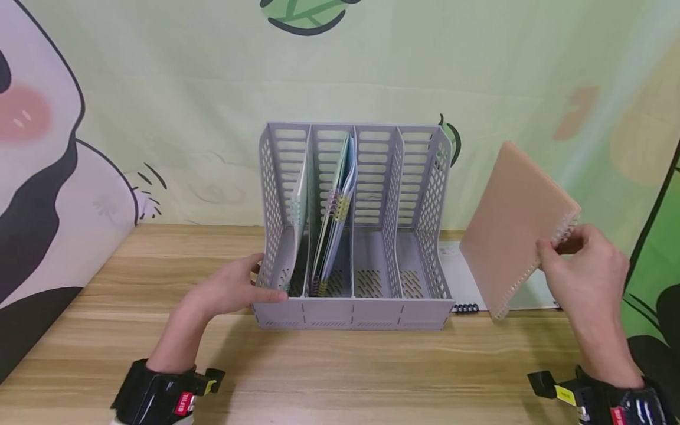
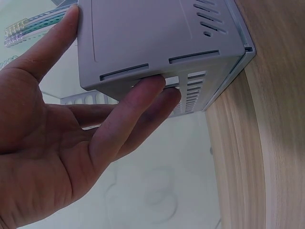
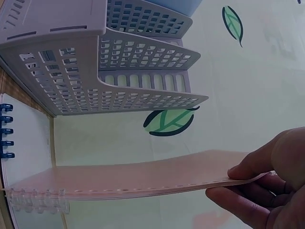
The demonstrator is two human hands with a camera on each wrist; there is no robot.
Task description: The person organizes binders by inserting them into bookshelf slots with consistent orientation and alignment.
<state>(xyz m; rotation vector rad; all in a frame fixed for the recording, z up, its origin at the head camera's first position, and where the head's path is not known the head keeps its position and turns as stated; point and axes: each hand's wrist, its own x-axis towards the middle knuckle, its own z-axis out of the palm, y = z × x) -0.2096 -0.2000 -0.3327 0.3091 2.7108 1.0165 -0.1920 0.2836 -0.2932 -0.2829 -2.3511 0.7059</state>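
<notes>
A pale purple desktop file organizer (image 1: 353, 313) with upright dividers stands on the table. At its front left corner my left hand (image 1: 234, 286) holds on, thumb on the front rim and fingers against the slotted side wall (image 2: 188, 90). To the right of the organizer, my right hand (image 1: 589, 271) pinches a pink spiral notebook (image 1: 520, 218) by its bound edge, thumb on the cover. The notebook is raised and tilted. Its clear plastic coils (image 3: 40, 201) show in the right wrist view. Several spiral notebooks (image 1: 334, 218) lean in the second compartment from the left, and a pale one (image 1: 298, 218) in the leftmost.
Flat on the table (image 1: 350, 378), right of the organizer and partly behind the pink notebook, lies a white notebook (image 1: 457, 274) with dark coils. A printed cloth (image 1: 212, 118) with a panda and leaves hangs behind the table.
</notes>
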